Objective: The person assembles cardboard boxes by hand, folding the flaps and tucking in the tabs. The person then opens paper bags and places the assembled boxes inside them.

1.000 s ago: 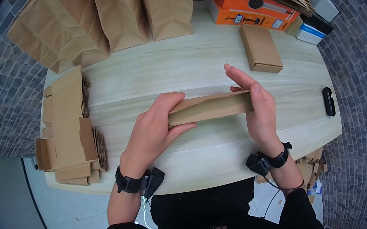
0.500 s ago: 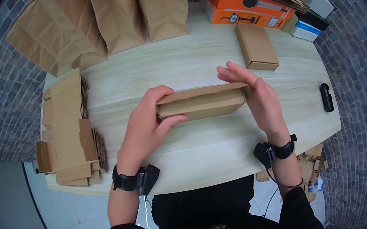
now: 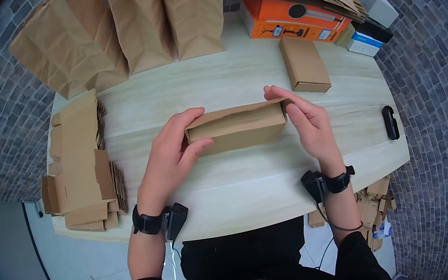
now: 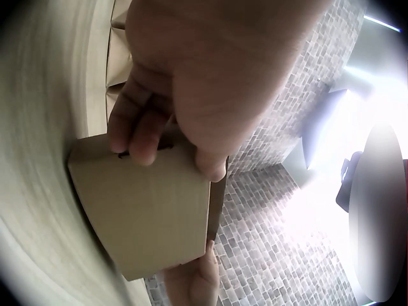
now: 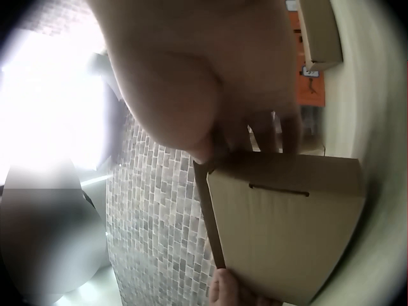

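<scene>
A brown cardboard box [image 3: 244,138] is held on its long side between both hands, its lid panel [image 3: 234,112] standing along the far side with a narrow gap showing. My left hand [image 3: 167,151] grips the left end, thumb on the near face and fingers behind. At the other end, my right hand [image 3: 312,130] has its thumb at the corner of the lid and its fingers reaching round the far side. In the left wrist view, fingers [image 4: 145,137] lie over a slot in the box's end. The right wrist view shows the opposite end with a similar slot.
A closed box [image 3: 305,64] lies beyond the right hand, near an orange box [image 3: 299,20] topped with flat cardboard. Several paper bags [image 3: 195,18] stand at the back. Flattened cartons [image 3: 81,165] are stacked at left, and a black object [image 3: 390,123] lies at the right edge.
The box has shifted left and its near face has tilted into view. My right hand moved away from its end, then came back in, its thumb now at the lid corner.
</scene>
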Demonstrator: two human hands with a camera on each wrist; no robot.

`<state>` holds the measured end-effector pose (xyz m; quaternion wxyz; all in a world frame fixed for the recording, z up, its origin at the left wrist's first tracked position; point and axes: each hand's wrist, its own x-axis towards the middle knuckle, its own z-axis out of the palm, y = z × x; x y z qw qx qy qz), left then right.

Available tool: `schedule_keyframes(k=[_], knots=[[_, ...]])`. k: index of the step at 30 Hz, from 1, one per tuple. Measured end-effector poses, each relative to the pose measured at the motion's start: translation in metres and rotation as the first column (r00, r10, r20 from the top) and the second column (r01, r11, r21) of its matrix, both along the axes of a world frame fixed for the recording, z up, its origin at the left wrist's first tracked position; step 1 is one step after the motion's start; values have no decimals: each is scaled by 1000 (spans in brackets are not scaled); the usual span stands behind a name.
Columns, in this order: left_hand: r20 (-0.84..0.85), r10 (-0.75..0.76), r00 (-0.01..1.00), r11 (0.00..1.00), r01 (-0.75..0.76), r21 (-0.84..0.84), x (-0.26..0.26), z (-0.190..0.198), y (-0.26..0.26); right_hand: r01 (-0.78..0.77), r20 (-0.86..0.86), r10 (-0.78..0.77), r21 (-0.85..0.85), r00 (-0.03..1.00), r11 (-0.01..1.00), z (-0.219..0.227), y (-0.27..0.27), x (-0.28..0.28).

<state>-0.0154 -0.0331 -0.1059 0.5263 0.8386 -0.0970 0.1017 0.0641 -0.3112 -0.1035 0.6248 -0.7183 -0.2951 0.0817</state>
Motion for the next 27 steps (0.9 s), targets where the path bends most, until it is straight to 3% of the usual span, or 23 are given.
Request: schedule_keyframes(k=[1,2,4,11,14,20,27], knots=[[73,12,997,994,-20,111,-1,2,0,66,-7,-66,-11,998,998,-3,4,-3],[74,12,997,994,-20,110,-1,3,-2,130,-15,-131,-22,991,991,-4,8,-5],[151,35,988,993,-51,104,-2,5,-4,142,-1,-142,8,990,990,-6,17,-11],[141,48,989,991,-65,120,-1,6,-3,105,179,-101,-14,979,994,-11,21,-11],[131,45,990,993,-58,99,-2,7,-4,140,177,-140,11,974,990,-8,21,-11],[381,-48,923,959,-65,276,3,3,-8,341,308,-328,11,893,940,-8,18,-10],[474,-4,880,946,-150,286,2,-1,-16,347,180,-363,114,914,931,-8,21,-15]])
